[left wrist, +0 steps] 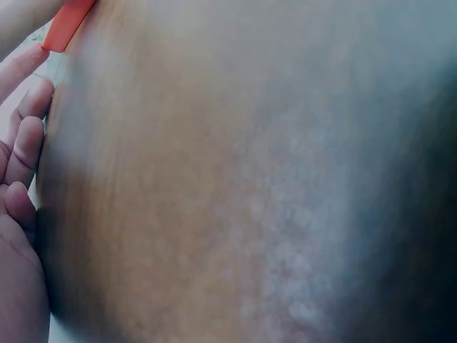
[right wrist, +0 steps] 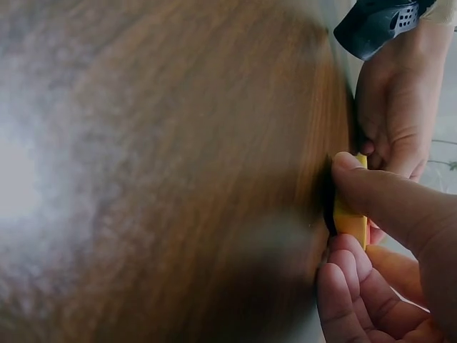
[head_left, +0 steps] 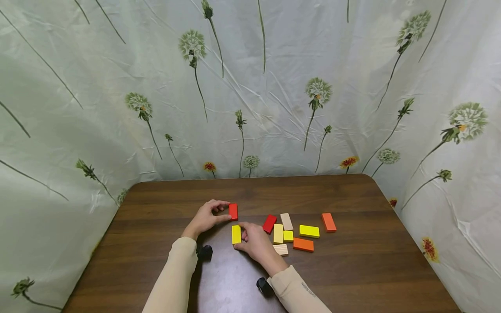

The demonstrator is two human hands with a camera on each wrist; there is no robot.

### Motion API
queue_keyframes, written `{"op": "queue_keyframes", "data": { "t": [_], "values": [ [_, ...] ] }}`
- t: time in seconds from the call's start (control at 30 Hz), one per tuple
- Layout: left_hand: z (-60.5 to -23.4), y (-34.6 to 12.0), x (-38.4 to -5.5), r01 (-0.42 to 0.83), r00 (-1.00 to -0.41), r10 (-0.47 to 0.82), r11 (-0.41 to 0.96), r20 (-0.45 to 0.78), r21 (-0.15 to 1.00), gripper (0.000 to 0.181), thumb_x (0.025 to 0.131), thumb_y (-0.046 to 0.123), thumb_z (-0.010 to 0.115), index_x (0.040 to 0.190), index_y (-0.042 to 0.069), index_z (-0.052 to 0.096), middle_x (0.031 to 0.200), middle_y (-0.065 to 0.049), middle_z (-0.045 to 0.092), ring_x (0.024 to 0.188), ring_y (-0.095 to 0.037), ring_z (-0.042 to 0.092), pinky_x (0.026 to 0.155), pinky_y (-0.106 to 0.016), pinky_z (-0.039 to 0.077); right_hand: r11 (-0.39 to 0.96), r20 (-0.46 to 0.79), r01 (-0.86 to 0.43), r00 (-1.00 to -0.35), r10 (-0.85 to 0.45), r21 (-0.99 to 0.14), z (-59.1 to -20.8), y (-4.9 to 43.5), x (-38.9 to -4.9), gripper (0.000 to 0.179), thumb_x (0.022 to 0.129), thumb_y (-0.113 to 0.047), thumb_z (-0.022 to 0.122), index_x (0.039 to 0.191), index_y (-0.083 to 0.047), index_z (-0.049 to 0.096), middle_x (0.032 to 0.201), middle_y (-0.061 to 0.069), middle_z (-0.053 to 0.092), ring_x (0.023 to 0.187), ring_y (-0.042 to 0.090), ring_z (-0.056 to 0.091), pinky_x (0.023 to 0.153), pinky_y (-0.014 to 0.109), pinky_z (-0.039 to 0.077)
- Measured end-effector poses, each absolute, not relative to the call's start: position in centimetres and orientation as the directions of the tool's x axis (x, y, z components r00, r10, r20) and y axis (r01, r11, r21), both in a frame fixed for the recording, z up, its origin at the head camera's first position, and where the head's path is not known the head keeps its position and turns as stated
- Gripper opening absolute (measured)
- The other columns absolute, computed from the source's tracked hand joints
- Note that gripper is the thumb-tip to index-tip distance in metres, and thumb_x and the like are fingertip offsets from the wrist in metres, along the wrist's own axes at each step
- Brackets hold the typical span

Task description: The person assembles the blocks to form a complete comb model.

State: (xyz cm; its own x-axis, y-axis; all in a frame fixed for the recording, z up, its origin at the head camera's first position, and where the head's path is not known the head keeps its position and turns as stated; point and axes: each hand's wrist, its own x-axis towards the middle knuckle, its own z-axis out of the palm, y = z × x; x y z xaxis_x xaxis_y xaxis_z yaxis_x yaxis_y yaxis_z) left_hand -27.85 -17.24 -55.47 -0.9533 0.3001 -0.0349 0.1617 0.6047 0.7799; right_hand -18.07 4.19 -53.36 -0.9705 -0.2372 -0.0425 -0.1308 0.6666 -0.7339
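Observation:
My left hand [head_left: 206, 218] pinches a red block [head_left: 233, 211] at its ends, between thumb and forefinger, on the table. In the left wrist view the red block [left wrist: 68, 26] shows at the top left corner, the other fingers loosely bent below it. Just nearer to me, my right hand [head_left: 258, 243] grips a yellow block [head_left: 236, 234] by its two ends. The right wrist view shows the thumb and fingers on the yellow block [right wrist: 349, 223], close to the tabletop. The two held blocks are apart, both with their long sides pointing away from me.
Right of my right hand lie another red block [head_left: 269, 224], plain wood blocks [head_left: 286, 221], yellow blocks [head_left: 309, 231] and orange blocks [head_left: 303, 244]. A further orange block [head_left: 328, 222] lies farther right. A flowered curtain [head_left: 274, 108] hangs behind the brown table [head_left: 352, 269].

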Motion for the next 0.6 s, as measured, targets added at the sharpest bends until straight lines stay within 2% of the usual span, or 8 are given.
{"op": "queue_keyframes", "data": {
  "t": [0.6],
  "values": [
    [-55.32, -17.33, -27.93, 0.177, -0.945, 0.327, 0.596, -0.034, 0.783, 0.048, 0.090, 0.033, 0.090, 0.134, 0.019, 0.077, 0.115, -0.006, 0.068, 0.106, -0.022, 0.057, 0.093, -0.038, 0.048, 0.662, -0.048, -0.086, -0.982, -0.182, -0.744, -53.76, 3.42, -19.06, 0.066, 0.083, -0.013, 0.094, 0.141, -0.001, 0.066, 0.084, -0.001, 0.059, 0.073, 0.010, 0.052, 0.065, 0.021, 0.047]
  ]
}}
